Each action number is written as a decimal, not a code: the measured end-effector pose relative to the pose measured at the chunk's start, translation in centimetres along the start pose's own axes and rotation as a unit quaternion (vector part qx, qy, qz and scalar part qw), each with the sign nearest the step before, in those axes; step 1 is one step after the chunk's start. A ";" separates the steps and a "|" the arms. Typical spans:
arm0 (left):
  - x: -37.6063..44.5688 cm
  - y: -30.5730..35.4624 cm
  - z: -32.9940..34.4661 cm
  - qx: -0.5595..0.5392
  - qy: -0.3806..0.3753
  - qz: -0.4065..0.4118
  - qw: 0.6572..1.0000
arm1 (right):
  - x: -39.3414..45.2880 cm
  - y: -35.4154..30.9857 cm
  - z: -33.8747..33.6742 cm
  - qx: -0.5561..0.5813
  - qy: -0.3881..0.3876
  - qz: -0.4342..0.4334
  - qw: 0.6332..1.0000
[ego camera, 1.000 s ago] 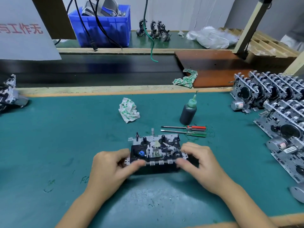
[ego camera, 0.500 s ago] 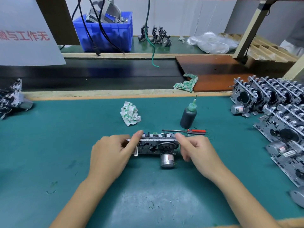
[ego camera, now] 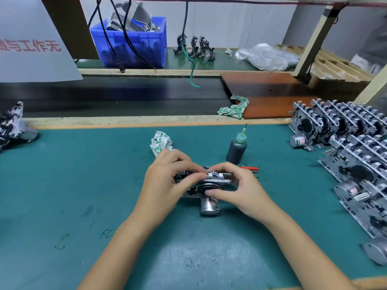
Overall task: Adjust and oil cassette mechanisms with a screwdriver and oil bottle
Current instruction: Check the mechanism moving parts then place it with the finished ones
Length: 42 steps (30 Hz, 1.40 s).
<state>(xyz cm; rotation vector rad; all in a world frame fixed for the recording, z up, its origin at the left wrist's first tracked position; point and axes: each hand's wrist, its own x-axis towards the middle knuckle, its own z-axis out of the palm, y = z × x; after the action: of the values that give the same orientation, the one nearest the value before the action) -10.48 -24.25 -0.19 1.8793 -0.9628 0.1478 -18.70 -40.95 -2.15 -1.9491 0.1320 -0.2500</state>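
A cassette mechanism (ego camera: 206, 185) stands tilted on its edge on the green mat (ego camera: 83, 185), its silver motor toward me. My left hand (ego camera: 167, 181) grips its left side, fingers curled over the top edge. My right hand (ego camera: 238, 189) holds the right side, thumb on the flywheel and fingers hooked over the top. A dark oil bottle (ego camera: 237, 150) with a green nozzle stands upright just behind my right hand. A red-handled screwdriver (ego camera: 250, 168) lies behind the mechanism, mostly hidden by my hands.
Rows of cassette mechanisms (ego camera: 345, 147) fill the right side of the mat. A crumpled cloth (ego camera: 160, 142) lies behind my left hand. More mechanisms (ego camera: 12, 126) sit at the far left. A conveyor belt (ego camera: 115, 97), a blue bin (ego camera: 134, 42) and hanging cables lie beyond.
The mechanism went from flat on the mat to standing on its edge, motor toward me. Both hands shifted up onto its top, and my right thumb now presses the flywheel.
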 end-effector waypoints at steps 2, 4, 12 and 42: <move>0.1 0.0 0.1 0.001 -0.003 0.001 1.000 | 0.0 0.0 0.2 0.009 0.006 0.006 1.000; 0.1 -0.1 0.0 -0.008 -0.009 -0.004 1.000 | 0.0 -0.2 0.2 0.021 0.006 0.010 1.000; 0.1 -0.1 0.1 -0.017 -0.017 -0.018 1.000 | 0.2 -0.2 0.0 0.017 0.001 0.001 1.000; 0.3 0.0 0.0 -0.042 -0.036 -0.031 0.998 | -2.1 1.1 -1.6 -0.434 0.061 -0.171 0.882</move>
<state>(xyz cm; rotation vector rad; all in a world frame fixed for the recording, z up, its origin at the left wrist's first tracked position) -10.28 -24.46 -0.02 1.8457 -0.9445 0.0031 -21.12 -42.39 -2.80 -2.8552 -0.0348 -0.6302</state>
